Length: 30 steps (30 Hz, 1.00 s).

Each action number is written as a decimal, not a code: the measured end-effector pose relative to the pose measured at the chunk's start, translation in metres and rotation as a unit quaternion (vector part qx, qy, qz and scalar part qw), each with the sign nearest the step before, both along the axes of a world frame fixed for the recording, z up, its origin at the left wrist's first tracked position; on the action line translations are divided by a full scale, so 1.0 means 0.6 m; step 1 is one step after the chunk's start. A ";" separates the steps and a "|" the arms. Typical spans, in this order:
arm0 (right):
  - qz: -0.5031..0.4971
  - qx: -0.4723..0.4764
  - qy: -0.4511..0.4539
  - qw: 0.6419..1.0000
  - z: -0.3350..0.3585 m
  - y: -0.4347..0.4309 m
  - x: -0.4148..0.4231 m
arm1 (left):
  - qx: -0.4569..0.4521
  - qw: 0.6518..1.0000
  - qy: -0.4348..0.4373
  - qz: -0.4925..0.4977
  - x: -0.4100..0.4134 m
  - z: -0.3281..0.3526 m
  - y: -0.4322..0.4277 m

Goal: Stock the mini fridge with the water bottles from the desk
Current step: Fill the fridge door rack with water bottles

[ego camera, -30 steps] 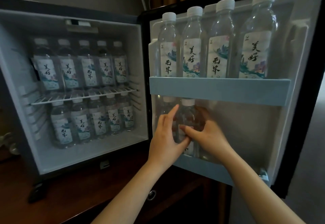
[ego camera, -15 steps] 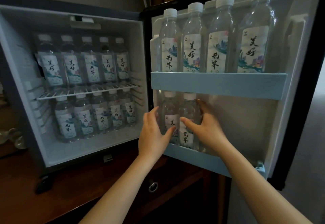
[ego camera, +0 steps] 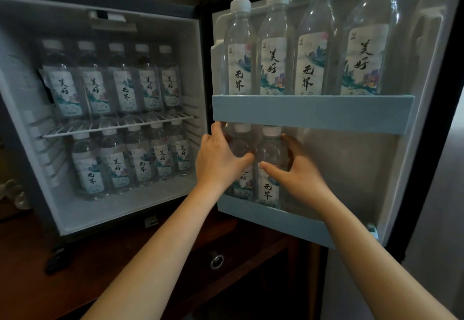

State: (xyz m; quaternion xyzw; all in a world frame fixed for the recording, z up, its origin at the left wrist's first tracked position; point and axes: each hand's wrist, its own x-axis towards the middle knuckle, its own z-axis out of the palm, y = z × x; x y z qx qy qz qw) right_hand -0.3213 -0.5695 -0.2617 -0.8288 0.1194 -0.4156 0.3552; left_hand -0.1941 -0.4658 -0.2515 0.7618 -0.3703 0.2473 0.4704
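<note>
The mini fridge (ego camera: 105, 13) stands open on a dark wooden cabinet, its door (ego camera: 426, 93) swung to the right. Two clear water bottles stand side by side at the left end of the lower door shelf (ego camera: 288, 219). My left hand (ego camera: 218, 159) grips the left bottle (ego camera: 242, 141), fingers curled round its far side. My right hand (ego camera: 298, 171) holds the right bottle (ego camera: 270, 189), thumb across its front. Several bottles fill the upper door shelf (ego camera: 311, 111) and both levels inside the fridge.
A wire rack (ego camera: 118, 125) splits the fridge interior into two rows of bottles. The lower door shelf to the right of my right hand holds nothing. Below is a wooden drawer with a ring pull (ego camera: 216, 260). Glassware (ego camera: 15, 191) sits at the far left.
My left hand let go of the right bottle, moved left and up, and now wraps the left bottle. My right hand stayed on the right bottle. The view drew closer.
</note>
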 end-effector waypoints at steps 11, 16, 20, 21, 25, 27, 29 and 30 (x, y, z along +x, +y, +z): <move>-0.019 0.000 -0.006 1.000 -0.002 0.004 0.007 | 0.061 0.997 0.025 -0.035 0.005 0.004 0.008; -0.015 0.001 -0.001 1.000 -0.001 0.001 0.004 | 0.039 0.998 0.041 -0.013 -0.007 -0.003 -0.011; -0.012 0.005 -0.005 1.000 -0.001 -0.005 0.002 | 0.062 0.993 0.049 -0.092 0.011 0.007 0.002; -0.017 0.008 -0.005 1.000 -0.002 -0.006 0.003 | 0.067 0.989 0.056 -0.119 0.015 0.008 0.007; -0.042 0.000 -0.028 0.999 -0.009 -0.002 0.017 | 0.094 0.982 0.049 -0.154 0.024 0.014 0.015; -0.041 0.002 -0.033 0.999 -0.012 0.000 0.021 | 0.109 0.981 0.042 -0.153 0.025 0.015 0.015; -0.035 0.008 -0.029 0.999 -0.014 -0.001 0.021 | 0.120 0.980 0.037 -0.154 0.028 0.015 0.017; -0.033 0.008 -0.028 0.999 -0.015 -0.001 0.020 | 0.124 0.979 0.034 -0.155 0.028 0.013 0.018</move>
